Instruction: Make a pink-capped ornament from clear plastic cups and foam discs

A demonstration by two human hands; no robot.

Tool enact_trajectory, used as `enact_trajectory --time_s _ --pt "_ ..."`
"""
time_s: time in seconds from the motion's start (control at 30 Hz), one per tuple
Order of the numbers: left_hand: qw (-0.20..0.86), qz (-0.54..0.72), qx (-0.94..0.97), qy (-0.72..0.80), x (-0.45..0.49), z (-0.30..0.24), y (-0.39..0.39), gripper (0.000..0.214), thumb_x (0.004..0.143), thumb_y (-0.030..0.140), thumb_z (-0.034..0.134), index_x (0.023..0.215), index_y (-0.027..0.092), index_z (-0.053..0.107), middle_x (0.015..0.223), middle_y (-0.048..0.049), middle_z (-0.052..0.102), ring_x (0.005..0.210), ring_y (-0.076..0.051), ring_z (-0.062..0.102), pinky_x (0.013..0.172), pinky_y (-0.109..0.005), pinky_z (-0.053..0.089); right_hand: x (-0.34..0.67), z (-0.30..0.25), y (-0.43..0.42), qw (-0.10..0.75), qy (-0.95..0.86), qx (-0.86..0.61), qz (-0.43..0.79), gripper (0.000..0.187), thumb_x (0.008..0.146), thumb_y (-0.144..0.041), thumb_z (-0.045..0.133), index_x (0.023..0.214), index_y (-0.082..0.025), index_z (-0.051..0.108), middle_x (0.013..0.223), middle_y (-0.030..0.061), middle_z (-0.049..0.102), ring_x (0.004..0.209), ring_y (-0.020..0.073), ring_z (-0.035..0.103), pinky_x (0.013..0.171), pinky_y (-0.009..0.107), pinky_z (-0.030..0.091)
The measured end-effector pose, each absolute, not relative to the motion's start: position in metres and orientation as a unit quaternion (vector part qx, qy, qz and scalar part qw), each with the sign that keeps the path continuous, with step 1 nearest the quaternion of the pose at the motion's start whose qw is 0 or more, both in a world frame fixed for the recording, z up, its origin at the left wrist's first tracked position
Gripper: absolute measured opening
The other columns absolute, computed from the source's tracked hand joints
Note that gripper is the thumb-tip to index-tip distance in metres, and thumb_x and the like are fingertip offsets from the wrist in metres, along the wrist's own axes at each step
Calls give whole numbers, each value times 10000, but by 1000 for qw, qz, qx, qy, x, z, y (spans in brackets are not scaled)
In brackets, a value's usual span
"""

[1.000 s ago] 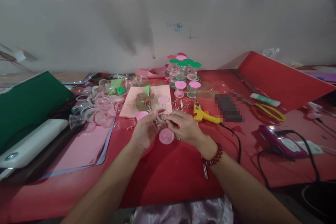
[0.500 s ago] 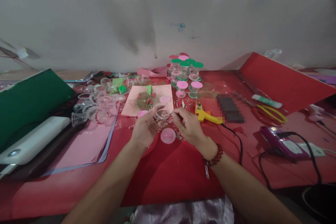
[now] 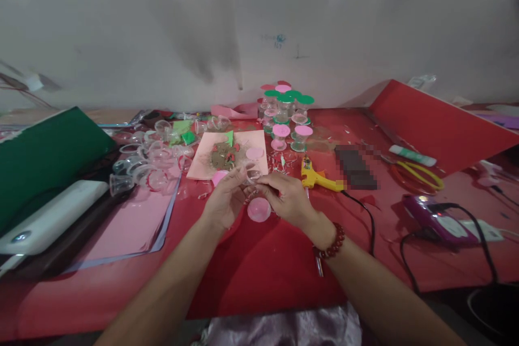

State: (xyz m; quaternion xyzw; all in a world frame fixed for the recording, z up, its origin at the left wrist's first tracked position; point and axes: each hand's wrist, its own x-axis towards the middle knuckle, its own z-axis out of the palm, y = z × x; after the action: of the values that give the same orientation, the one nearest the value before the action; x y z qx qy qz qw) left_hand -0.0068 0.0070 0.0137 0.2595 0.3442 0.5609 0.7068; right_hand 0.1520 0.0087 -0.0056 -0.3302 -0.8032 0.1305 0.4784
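A small clear plastic cup [image 3: 253, 174] is tilted between my two hands over the middle of the table. My left hand [image 3: 225, 199] is closed around its left side. At its right side the curled fingers of my right hand [image 3: 287, 195] grip the cup, though the fingertips are partly hidden. Just below the hands, a clear cup with a pink disc [image 3: 259, 210] rests on the red table surface. Beyond them lies a pale pink sheet [image 3: 196, 167] bearing brown smears, paper scraps and a pink paper circle [image 3: 255, 153].
Cups topped with pink and green discs [image 3: 292, 130] stand stacked at the back. A yellow glue gun [image 3: 320, 181] and its cord lie right, near a dark blurred object [image 3: 356, 167] and yellow-handled scissors [image 3: 421, 174]. Loose clear cups [image 3: 141, 173] and a white power bank [image 3: 57, 216] are left.
My right hand has moved left and its fingers have closed onto the cup. The cup has turned a little in my left hand, which has barely moved.
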Motion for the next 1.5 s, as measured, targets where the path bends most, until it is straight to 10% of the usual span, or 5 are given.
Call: enact_trajectory --time_s 1.03,1.5 --pt "712 551 253 354 -6 12 8 248 768 285 735 960 134 691 723 -24 706 605 -120 641 593 -231 522 153 -6 9 430 -830 -351 56 155 908 -132 516 942 -190 656 824 51 674 743 153 618 671 255 477" --pt "708 543 290 346 -5 14 5 294 694 255 805 952 157 704 785 -7 700 643 -85 630 585 -183 493 148 0 5 466 -784 -352 209 123 917 -263 598 942 -191 694 849 57 719 752 159 654 699 269 497"
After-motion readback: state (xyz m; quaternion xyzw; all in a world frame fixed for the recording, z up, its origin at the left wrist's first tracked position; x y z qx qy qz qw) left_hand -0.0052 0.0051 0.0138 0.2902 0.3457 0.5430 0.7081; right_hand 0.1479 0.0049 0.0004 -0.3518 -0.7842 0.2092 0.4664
